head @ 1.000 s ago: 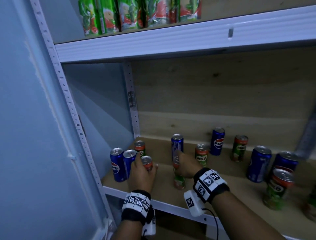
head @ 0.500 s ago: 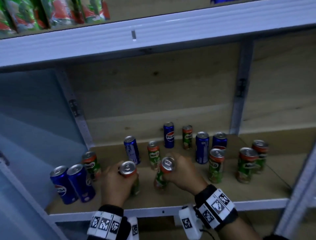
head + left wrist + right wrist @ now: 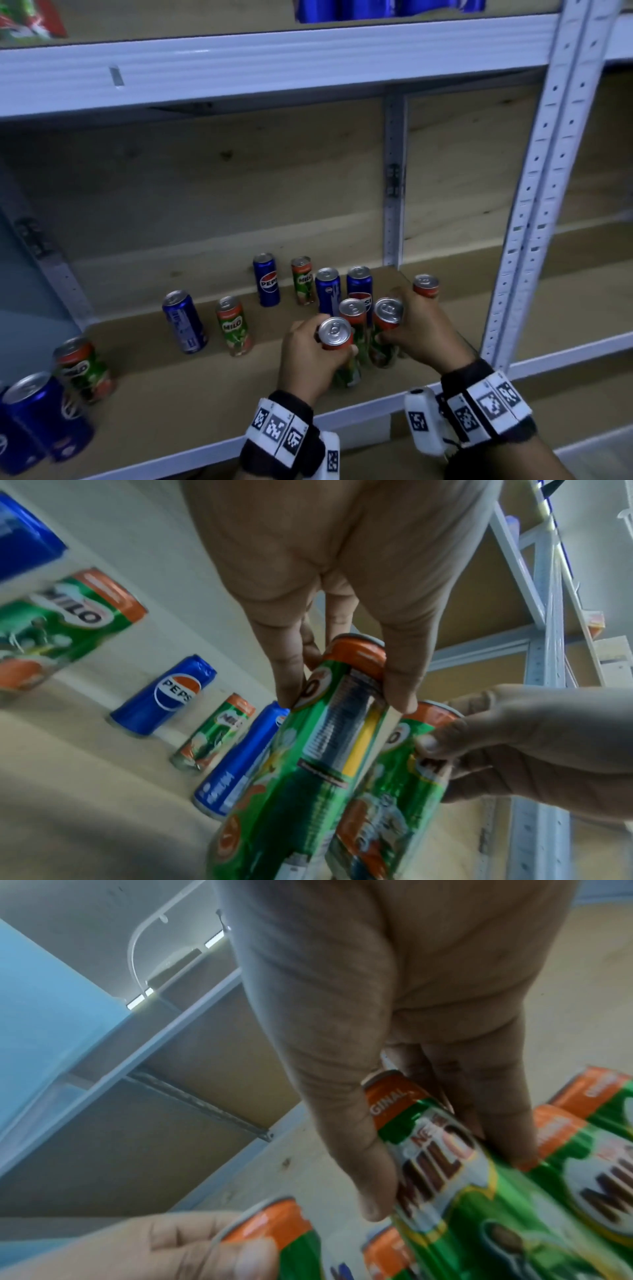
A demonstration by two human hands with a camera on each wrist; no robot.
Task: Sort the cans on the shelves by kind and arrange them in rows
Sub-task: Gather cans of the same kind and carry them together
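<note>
Green-and-orange Milo cans and blue Pepsi cans stand mixed on the lower wooden shelf (image 3: pixel 191 404). My left hand (image 3: pixel 308 346) grips one Milo can (image 3: pixel 335 333) near its top; the left wrist view shows fingers and thumb pinching that can (image 3: pixel 308 764). My right hand (image 3: pixel 411 325) grips a second Milo can (image 3: pixel 388 310), which the right wrist view shows as the held can (image 3: pixel 445 1164). Between the two held cans stands a third Milo can (image 3: pixel 352 307). All three nearly touch at the shelf's right front. Whether the held cans rest on the shelf is unclear.
Behind the hands stand two Pepsi cans (image 3: pixel 328 287), a Milo can (image 3: pixel 303 279) and another Pepsi can (image 3: pixel 266 279). A lone Milo can (image 3: pixel 425 286) is at far right by the white upright (image 3: pixel 534 205). More cans stand left (image 3: pixel 185 320) and at bottom left (image 3: pixel 44 418).
Both hands have carried their Milo cans to the right along the shelf, from the left end to beside a standing Milo can. The view panned right with them.
</note>
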